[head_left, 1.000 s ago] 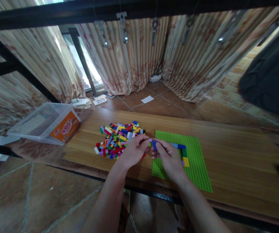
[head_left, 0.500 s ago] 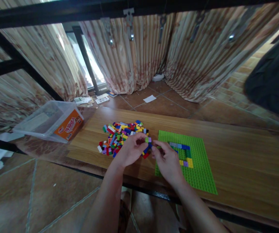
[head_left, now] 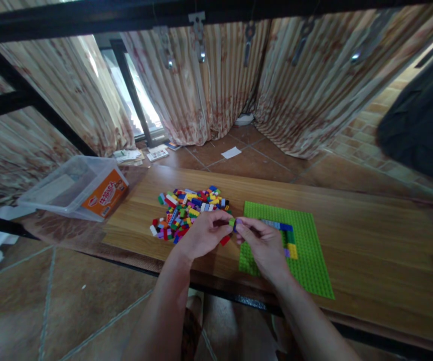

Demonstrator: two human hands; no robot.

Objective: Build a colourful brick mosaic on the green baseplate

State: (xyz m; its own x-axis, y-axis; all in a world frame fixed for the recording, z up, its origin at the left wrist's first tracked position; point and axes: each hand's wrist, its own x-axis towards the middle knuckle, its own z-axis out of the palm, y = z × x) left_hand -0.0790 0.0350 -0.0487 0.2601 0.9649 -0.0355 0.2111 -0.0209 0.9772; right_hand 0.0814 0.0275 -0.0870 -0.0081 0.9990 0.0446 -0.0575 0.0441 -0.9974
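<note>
While hands (head_left: 265, 243) pinch boxy bricks (head_left: 233, 222) — green baseplate (head_left: 308, 255) studded, tabletop (head_left: 370, 245) wood-grained.

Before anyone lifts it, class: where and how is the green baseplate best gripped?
Probably by its right edge, pinched top and bottom, coming from the right: the green baseplate looks thin and lies flat, its joined bricks stop short of that edge, and the right hand hides some of the plate's left half.

Left hand (head_left: 205, 233) and right hand (head_left: 266, 246) are bare; left forearm (head_left: 163, 308) and right forearm (head_left: 308, 313), also bare, taper toward the wrists (head_left: 184, 254).
</note>
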